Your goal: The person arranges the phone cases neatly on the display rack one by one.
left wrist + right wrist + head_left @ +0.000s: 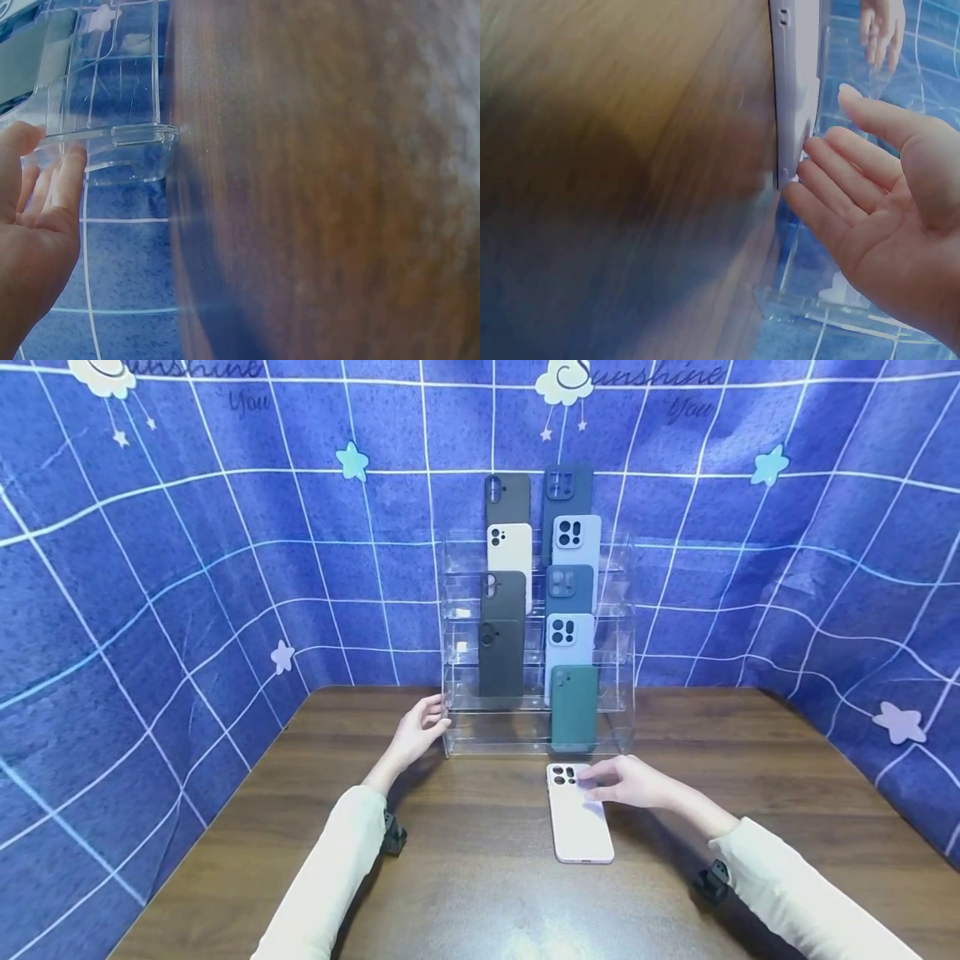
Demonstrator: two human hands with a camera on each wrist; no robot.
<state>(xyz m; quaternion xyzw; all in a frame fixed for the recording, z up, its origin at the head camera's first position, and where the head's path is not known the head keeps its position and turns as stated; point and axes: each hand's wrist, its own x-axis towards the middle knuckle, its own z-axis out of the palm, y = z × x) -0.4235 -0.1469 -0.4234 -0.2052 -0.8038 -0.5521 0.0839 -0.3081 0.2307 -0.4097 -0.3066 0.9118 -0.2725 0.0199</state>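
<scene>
A pale pink phone case (581, 827) lies flat on the table, back side up, with its camera cutouts toward the rack. My right hand (626, 781) is over its upper right part, fingertips at its edge. In the right wrist view the right hand (885, 180) has its palm showing and thumb apart from the fingers, beside the case's side (791, 127). A clear tiered display rack (498, 747) stands behind the case. My left hand (416, 727) holds the rack's left side panel, thumb on one side and fingers on the other, as the left wrist view shows.
Phone cases stand in two columns on the rack: black ones (501, 664) and a cream one (510, 539) at left, blue ones (570, 639) and a green one (573, 710) at right. Blue patterned cloth (225, 527) surrounds the wooden table (465, 860).
</scene>
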